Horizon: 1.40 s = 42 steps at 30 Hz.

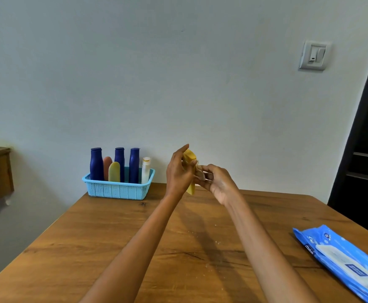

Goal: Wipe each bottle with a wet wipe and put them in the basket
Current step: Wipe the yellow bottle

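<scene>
head view puts the yellow bottle [190, 171] in mid-air above the far part of the table [91, 248], roughly upright with its top tipped a little toward the right, long axis running up and down. left hand [178, 173] holds it, fingers and thumb curled round its upper half, so only the top edge and the bottom end show. right hand [217, 182] comes in from the right and pinches a small crumpled wipe [200, 172] against the bottle's right side, about mid-height; the wipe is mostly hidden by the fingers. this looks like the wiping step on what may be the last bottle, since no other bottle stands loose on the table. basket [118, 190], light blue, sits at the far left corner against the wall, to the left of the bottle and a bit lower, with three blue bottles [96, 165], a pink one, a pale green one and a white one [145, 170] standing in it. the left hand is on the basket side, so it is the likelier one to carry the bottle over, and the free gap seems to be at the basket's near right. a blue wipe pack [342, 261] lies flat at the near right edge, well apart from both hands.
</scene>
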Tool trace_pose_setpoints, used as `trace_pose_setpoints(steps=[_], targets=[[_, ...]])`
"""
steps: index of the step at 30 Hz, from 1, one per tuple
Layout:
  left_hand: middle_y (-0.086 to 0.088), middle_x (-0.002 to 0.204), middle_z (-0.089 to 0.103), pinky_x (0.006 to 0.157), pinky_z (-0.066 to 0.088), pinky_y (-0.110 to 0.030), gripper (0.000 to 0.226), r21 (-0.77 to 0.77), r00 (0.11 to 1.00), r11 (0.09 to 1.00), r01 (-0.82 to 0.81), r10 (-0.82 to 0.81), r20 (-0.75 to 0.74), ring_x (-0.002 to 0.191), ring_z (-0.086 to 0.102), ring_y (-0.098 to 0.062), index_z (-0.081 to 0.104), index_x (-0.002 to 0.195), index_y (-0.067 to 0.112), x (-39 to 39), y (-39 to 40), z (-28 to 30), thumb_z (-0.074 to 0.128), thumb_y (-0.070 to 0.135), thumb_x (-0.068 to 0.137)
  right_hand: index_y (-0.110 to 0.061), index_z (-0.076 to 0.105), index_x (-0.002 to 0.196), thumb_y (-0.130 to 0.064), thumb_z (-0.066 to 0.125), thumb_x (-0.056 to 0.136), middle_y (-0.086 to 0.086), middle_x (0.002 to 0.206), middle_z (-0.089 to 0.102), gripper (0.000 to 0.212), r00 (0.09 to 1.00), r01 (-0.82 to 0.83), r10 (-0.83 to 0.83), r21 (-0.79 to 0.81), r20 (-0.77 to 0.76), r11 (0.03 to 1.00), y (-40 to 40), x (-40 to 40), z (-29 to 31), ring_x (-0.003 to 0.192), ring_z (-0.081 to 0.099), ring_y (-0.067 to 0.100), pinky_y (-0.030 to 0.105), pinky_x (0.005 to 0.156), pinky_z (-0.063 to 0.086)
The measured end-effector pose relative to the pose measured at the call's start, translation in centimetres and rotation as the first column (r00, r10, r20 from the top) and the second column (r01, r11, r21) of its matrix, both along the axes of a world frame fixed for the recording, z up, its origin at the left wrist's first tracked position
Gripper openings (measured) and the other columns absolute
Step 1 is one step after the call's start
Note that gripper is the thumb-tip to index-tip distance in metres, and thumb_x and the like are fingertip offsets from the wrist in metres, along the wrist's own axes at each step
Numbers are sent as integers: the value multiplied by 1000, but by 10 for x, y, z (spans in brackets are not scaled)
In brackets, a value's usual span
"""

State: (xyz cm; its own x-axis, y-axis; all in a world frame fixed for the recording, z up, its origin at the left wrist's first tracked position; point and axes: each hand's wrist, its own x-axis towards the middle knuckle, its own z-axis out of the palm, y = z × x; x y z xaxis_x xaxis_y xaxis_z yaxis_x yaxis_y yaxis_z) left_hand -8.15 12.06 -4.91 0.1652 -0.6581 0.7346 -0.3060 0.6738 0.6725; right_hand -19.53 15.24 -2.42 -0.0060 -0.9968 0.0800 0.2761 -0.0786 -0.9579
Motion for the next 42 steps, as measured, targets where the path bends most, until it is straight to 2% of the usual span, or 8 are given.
trace_pose_setpoints(steps=[6, 11, 14, 18, 22, 28, 39, 42], targets=[[1, 122, 56, 92, 50, -35, 42, 66, 992, 998, 24, -15, -125, 104, 53, -10, 50, 129, 22, 0, 6, 9, 61, 16, 89, 1, 67, 93, -14, 50, 90, 15, 89, 70, 23, 953, 208, -208, -20, -221, 978, -8, 4, -20, 80, 69, 26, 38, 77, 59], [2, 119, 53, 76, 48, -15, 40, 66, 961, 994, 86, -65, -270, 104, 51, -11, 49, 130, 19, 4, 8, 21, 58, 18, 91, -2, 64, 94, -16, 51, 93, 14, 91, 69, 19, 915, 278, -245, 62, -322, 958, -18, -4, -42, 79, 68, 25, 39, 79, 58], [-3, 124, 54, 78, 51, -19, 40, 86, 927, 981, 173, -133, -351, 109, 55, -16, 49, 130, 20, 5, 6, 22, 58, 19, 91, -3, 62, 94, -13, 47, 94, 13, 86, 67, 17, 954, 227, -196, 124, -226, 966, -18, -12, -42, 75, 66, 23, 37, 79, 57], [-15, 123, 58, 82, 56, -29, 44, 107, 802, 902, 417, -311, -510, 110, 58, -21, 43, 134, 15, 3, 10, 21, 56, 14, 93, -4, 58, 94, -15, 44, 96, 16, 87, 64, 17, 991, 68, -88, 193, 98, 979, -14, -18, -38, 78, 63, 25, 36, 73, 55], [-15, 120, 60, 82, 56, -28, 43, 102, 822, 895, 434, -346, -453, 107, 60, -19, 45, 134, 13, -5, 13, 22, 57, 13, 92, -2, 58, 97, -16, 41, 98, 19, 91, 65, 22, 995, 10, -27, 172, 95, 985, -11, -25, -36, 85, 64, 28, 42, 89, 51], [-17, 118, 60, 83, 55, -32, 42, 183, 840, 868, 463, -362, -404, 110, 59, -26, 47, 133, 13, -1, 8, 20, 57, 13, 92, -7, 62, 97, -21, 45, 95, 17, 102, 65, 23, 974, 68, -43, 102, -224, 992, -13, -35, -35, 94, 62, 29, 35, 79, 52], [-15, 119, 57, 86, 54, -31, 40, 234, 901, 874, 426, -386, -198, 107, 60, -24, 50, 130, 14, 1, 2, 4, 59, 16, 91, -9, 70, 100, -20, 46, 95, 8, 97, 69, 28, 988, 86, -102, -144, -113, 986, -4, -26, -15, 87, 64, 21, 32, 77, 52], [-18, 118, 58, 80, 56, -26, 40, 234, 886, 862, 450, -397, -241, 100, 63, -21, 49, 131, 13, 3, 2, 1, 57, 15, 92, -11, 69, 102, -20, 51, 95, 6, 94, 69, 21, 966, 119, -161, -206, -201, 971, -6, -19, -15, 83, 65, 18, 26, 70, 55]])
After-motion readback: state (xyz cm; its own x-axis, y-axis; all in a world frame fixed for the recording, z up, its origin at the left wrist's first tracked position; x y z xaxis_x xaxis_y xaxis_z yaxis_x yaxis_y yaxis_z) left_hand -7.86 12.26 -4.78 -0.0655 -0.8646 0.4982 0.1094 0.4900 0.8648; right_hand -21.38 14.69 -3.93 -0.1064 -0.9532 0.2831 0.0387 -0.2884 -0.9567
